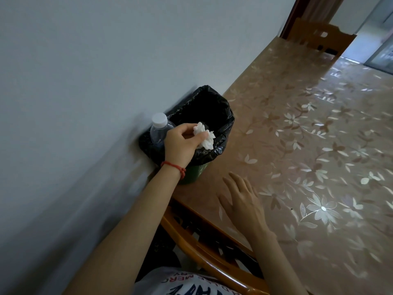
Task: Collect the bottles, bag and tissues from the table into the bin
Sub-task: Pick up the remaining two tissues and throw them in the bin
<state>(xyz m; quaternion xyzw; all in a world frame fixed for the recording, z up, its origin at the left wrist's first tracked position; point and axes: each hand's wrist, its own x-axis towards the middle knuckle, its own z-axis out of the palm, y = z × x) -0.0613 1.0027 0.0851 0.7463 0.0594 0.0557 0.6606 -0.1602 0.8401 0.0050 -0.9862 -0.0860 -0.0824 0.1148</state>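
A green bin (192, 173) lined with a black bag (221, 116) stands on the table against the wall. My left hand (180, 143) hovers over its opening and pinches a crumpled white tissue (205, 136) between thumb and fingers. A clear plastic bottle with a white cap (159, 128) sticks up out of the bin at its left side, partly behind my left hand. My right hand (242, 199) lies flat on the table just in front of the bin, fingers straight, holding nothing.
The table (308, 145) carries a glossy brown flower-patterned cover and runs along a pale wall (85, 71). A wooden chair (204, 237) is at the near edge and another wooden chair (319, 37) at the far end.
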